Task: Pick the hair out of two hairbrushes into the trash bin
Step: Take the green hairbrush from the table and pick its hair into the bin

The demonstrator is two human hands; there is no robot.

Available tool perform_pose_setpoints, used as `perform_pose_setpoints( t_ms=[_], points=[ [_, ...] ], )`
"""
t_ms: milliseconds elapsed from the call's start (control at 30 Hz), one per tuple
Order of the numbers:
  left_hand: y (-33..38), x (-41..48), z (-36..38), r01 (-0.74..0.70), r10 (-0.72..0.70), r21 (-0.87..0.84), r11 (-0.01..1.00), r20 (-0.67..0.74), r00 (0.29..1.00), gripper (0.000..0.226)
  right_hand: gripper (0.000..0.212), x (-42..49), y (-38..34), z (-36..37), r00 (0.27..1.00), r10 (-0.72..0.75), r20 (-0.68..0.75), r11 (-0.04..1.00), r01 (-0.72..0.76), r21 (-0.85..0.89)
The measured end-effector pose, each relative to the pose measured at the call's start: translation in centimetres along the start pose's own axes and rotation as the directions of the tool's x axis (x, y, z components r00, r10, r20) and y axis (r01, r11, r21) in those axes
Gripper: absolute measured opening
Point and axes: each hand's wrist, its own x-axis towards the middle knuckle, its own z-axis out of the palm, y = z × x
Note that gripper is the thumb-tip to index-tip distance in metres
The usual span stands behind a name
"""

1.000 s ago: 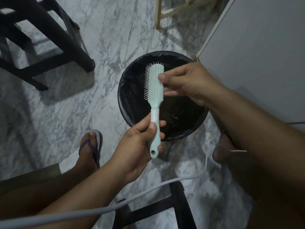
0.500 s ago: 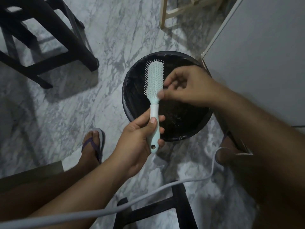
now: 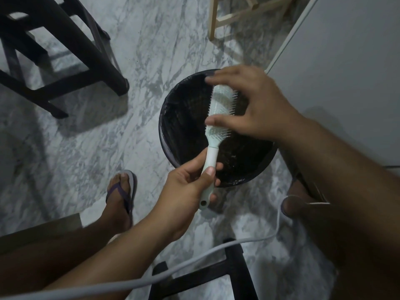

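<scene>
Step in hand: clearing the first brush (image 3: 220, 102). Only one brush is in view, so by that evidence the task is no more than part done. The bin's dark liner hides whatever already lies inside.

Location of item: the brush is held over the open bin (image 3: 184, 131), which stands on the marble floor (image 3: 151, 50). The head points away from the person, with bristles showing along both edges. No hair can be made out among them at this sharpness.

Left grip (image 3: 184, 191): wrapped round the handle, with the thumb (image 3: 208, 173) laid along the near face and the fingers curled behind. The hold looks firm and the brush is tilted slightly right.

Right grip (image 3: 257, 105): spread wide over the head. The forefinger (image 3: 213, 78) reaches past the tip and the thumb (image 3: 211, 121) lies across the lower bristles. The fingers are extended, not pinched. Whether the pads touch the bristles or hold any strand cannot be told.

Next move, as judged: the right fingertips must close on a tuft at the bristle roots and draw it off along the bristles. The left grip should meanwhile keep the head above the bin so that loose strands fall inside it.
</scene>
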Motion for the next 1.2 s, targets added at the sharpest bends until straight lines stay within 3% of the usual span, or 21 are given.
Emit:
perform_pose_setpoints(
  t_ms=[167, 300, 433, 467, 600, 700, 800, 967, 1100, 1200],
  points=[
    [-0.8, -0.2, 0.0, -0.003, 0.004, 0.051, 0.999, -0.014, 1.0, 0.045, 0.038, 0.4, 0.5, -0.1, 0.994, 0.113, 0.013, 0.967, -0.113, 0.227],
    [-0.8, 0.0, 0.1, 0.033, -0.033, 0.0, 0.999, -0.003, 0.999, 0.042, 0.021, 0.7, 1.8, 0.4, 0.979, 0.189, -0.076, 0.963, -0.17, 0.209],
    [-1.0, 0.4, 0.1, 0.051, -0.052, -0.03, 0.998, -0.038, 0.998, 0.036, 0.03, 1.1, 2.5, 1.0, 0.905, 0.367, -0.218, 0.897, -0.282, 0.339],
    [-0.9, 0.6, 0.0, 0.057, -0.059, -0.052, 0.997, -0.045, 0.997, 0.035, 0.037, 1.2, 2.2, 1.1, 0.904, 0.387, -0.184, 0.879, -0.301, 0.37],
    [-0.2, 1.2, -0.1, 0.064, -0.071, -0.135, 0.989, -0.048, 0.996, 0.03, 0.069, 0.3, 0.2, 2.4, 0.885, 0.433, 0.173, 0.755, -0.461, 0.467],
    [0.0, 1.3, -0.1, 0.066, -0.071, -0.157, 0.985, -0.025, 0.997, 0.032, 0.063, 0.0, -0.9, 3.1, 0.897, 0.429, 0.102, 0.804, -0.431, 0.41],
    [-0.1, 1.1, -0.3, 0.054, -0.057, -0.105, 0.993, -0.024, 0.998, 0.036, 0.061, 0.0, -1.7, 3.4, 0.882, 0.466, 0.073, 0.777, -0.448, 0.442],
    [0.4, 1.0, -0.8, 0.068, -0.067, -0.08, 0.994, 0.017, 0.998, 0.038, 0.041, -0.5, -2.7, 3.7, 0.779, 0.625, 0.059, 0.558, -0.499, 0.663],
    [0.3, 1.2, -1.4, 0.113, -0.11, -0.085, 0.99, 0.034, 0.993, 0.035, 0.042, -1.2, -1.9, 3.6, 0.668, 0.71, 0.225, 0.229, -0.52, 0.823],
    [0.0, 1.3, -1.6, 0.132, -0.13, -0.076, 0.988, 0.028, 0.991, 0.032, 0.043, -2.2, -1.7, 3.7, 0.667, 0.709, 0.229, 0.24, -0.534, 0.811]
  ],
)
